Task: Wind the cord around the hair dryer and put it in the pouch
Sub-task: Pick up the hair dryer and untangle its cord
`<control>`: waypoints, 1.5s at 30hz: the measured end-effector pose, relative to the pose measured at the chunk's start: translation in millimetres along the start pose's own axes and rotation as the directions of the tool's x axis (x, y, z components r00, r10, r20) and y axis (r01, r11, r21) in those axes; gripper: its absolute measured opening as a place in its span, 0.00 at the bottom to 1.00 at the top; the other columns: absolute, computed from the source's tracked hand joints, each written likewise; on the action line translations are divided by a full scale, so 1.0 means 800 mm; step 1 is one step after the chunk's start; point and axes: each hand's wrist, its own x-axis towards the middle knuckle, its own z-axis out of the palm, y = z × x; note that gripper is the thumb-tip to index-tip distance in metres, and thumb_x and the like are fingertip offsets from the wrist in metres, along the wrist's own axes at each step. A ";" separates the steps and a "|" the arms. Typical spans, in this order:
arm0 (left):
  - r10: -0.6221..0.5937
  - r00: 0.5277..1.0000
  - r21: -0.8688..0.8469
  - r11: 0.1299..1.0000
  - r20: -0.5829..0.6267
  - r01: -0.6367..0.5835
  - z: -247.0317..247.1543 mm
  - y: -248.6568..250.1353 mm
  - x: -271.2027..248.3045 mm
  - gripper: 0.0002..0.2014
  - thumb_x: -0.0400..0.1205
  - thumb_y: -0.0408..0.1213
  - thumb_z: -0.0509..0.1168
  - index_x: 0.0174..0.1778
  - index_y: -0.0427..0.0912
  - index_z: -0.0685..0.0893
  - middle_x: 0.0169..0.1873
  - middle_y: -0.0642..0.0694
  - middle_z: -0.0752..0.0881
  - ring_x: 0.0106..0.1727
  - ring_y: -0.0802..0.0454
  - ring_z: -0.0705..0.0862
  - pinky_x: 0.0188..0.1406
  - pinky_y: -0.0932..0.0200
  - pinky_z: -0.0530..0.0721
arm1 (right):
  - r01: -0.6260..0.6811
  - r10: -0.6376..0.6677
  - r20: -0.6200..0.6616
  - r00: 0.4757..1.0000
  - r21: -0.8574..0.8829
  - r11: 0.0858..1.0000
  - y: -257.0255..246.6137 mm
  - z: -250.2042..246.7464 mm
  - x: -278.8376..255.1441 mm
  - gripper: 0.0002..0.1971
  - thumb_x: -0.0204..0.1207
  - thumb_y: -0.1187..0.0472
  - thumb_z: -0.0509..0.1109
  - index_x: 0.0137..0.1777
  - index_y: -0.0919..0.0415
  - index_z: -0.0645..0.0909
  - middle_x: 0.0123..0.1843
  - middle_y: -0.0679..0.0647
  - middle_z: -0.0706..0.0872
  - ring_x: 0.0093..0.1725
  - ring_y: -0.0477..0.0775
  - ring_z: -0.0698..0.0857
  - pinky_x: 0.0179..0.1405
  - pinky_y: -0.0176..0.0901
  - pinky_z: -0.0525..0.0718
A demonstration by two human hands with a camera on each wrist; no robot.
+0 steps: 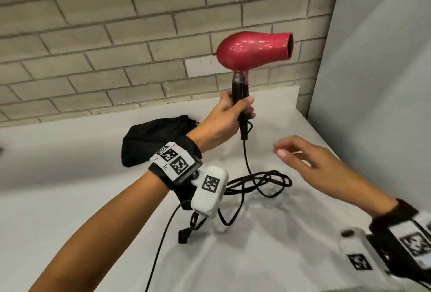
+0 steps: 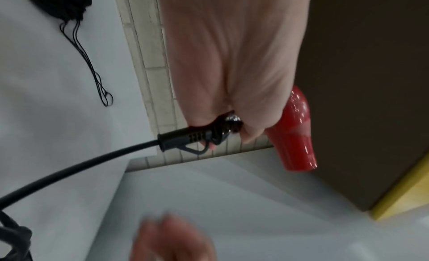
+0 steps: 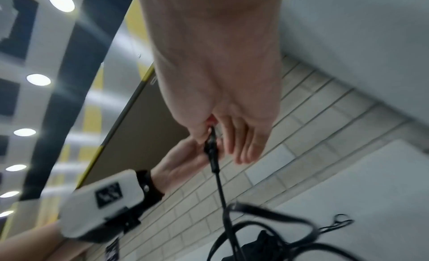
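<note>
My left hand [image 1: 229, 114] grips the black handle of the red hair dryer [image 1: 254, 50] and holds it upright above the counter, nozzle pointing right. The left wrist view shows the handle's end and strain relief [image 2: 185, 138] sticking out below my curled fingers. The black cord [image 1: 247, 158] hangs down from the handle to a loose tangle [image 1: 261, 183] on the counter, and its plug [image 1: 184, 235] lies nearer me. My right hand [image 1: 300, 154] hovers to the right of the hanging cord, fingers relaxed, holding nothing. The black pouch [image 1: 151, 137] lies behind my left wrist.
The white counter [image 1: 70, 175] meets a brick wall [image 1: 93, 46] at the back and a grey panel [image 1: 384, 81] on the right. The pouch's drawstrings [image 2: 92, 72] trail over the counter. A thin cable [image 1: 161, 245] runs from my left wrist camera toward me.
</note>
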 end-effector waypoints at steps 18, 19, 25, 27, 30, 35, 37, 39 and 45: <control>0.284 0.920 0.819 0.570 -0.270 0.064 -0.041 0.035 -0.084 0.21 0.80 0.60 0.60 0.54 0.44 0.75 0.37 0.47 0.83 0.39 0.53 0.83 0.35 0.60 0.79 | 0.259 -0.251 0.065 0.966 -0.242 0.935 -0.074 0.003 0.065 0.15 0.86 0.51 0.51 0.38 0.50 0.71 0.27 0.45 0.72 0.26 0.40 0.72 0.28 0.32 0.70; 0.370 0.909 0.833 0.551 -0.193 -0.047 -0.038 0.037 -0.084 0.20 0.80 0.59 0.60 0.55 0.46 0.75 0.42 0.49 0.83 0.46 0.54 0.82 0.42 0.59 0.80 | 0.264 -0.247 0.096 0.964 -0.266 0.927 -0.073 0.005 0.070 0.15 0.86 0.50 0.51 0.37 0.49 0.70 0.27 0.46 0.73 0.27 0.41 0.72 0.29 0.33 0.69; 0.122 0.979 0.600 0.775 0.166 -0.198 0.010 0.038 -0.092 0.18 0.85 0.50 0.55 0.60 0.40 0.79 0.34 0.49 0.86 0.32 0.48 0.86 0.33 0.63 0.81 | 0.289 -0.251 0.216 0.944 -0.169 0.942 -0.076 0.016 0.066 0.16 0.84 0.63 0.57 0.36 0.51 0.78 0.31 0.43 0.80 0.29 0.38 0.79 0.35 0.28 0.73; 0.064 0.986 0.577 0.804 0.155 -0.144 0.019 0.039 -0.095 0.21 0.85 0.53 0.55 0.46 0.37 0.82 0.25 0.46 0.83 0.22 0.44 0.78 0.22 0.60 0.75 | 0.272 -0.242 0.238 0.941 -0.107 0.956 -0.076 0.011 0.062 0.12 0.82 0.65 0.57 0.41 0.57 0.81 0.31 0.46 0.80 0.28 0.39 0.76 0.34 0.32 0.72; -0.015 0.981 0.623 0.774 0.196 -0.112 0.019 0.046 -0.100 0.22 0.83 0.56 0.58 0.42 0.40 0.85 0.18 0.47 0.80 0.16 0.48 0.70 0.17 0.61 0.68 | 0.316 -0.274 0.286 0.918 -0.110 0.942 -0.070 -0.006 0.055 0.10 0.81 0.64 0.61 0.41 0.56 0.81 0.30 0.46 0.80 0.28 0.42 0.74 0.32 0.38 0.72; -0.122 0.964 0.678 0.731 0.236 -0.074 -0.011 0.063 -0.113 0.12 0.78 0.50 0.68 0.46 0.46 0.90 0.15 0.44 0.68 0.15 0.50 0.64 0.17 0.64 0.64 | 0.331 -0.241 0.362 0.901 -0.211 0.920 -0.044 -0.031 0.048 0.16 0.77 0.42 0.66 0.33 0.51 0.80 0.24 0.45 0.74 0.27 0.47 0.70 0.30 0.42 0.70; -0.108 0.962 0.645 0.759 0.250 -0.083 -0.022 0.070 -0.119 0.13 0.79 0.48 0.68 0.41 0.41 0.89 0.15 0.42 0.67 0.15 0.48 0.64 0.18 0.63 0.65 | 0.343 -0.244 0.361 0.900 -0.242 0.908 -0.039 -0.026 0.046 0.15 0.78 0.44 0.65 0.35 0.51 0.81 0.22 0.44 0.72 0.25 0.45 0.70 0.28 0.35 0.68; -0.054 0.971 0.595 0.798 0.231 -0.097 -0.035 0.078 -0.122 0.15 0.79 0.46 0.68 0.37 0.36 0.87 0.14 0.43 0.67 0.14 0.48 0.64 0.19 0.63 0.65 | 0.339 -0.245 0.348 0.905 -0.239 0.910 -0.031 -0.022 0.046 0.14 0.79 0.46 0.64 0.38 0.53 0.83 0.22 0.41 0.75 0.24 0.45 0.73 0.26 0.31 0.72; 0.129 0.985 0.410 0.897 0.113 -0.165 -0.076 0.104 -0.126 0.14 0.80 0.40 0.65 0.32 0.36 0.82 0.11 0.50 0.61 0.16 0.50 0.71 0.29 0.58 0.70 | 0.242 -0.125 0.329 0.936 -0.343 0.908 0.018 -0.018 0.046 0.10 0.78 0.49 0.67 0.41 0.52 0.82 0.28 0.42 0.86 0.31 0.42 0.84 0.35 0.34 0.80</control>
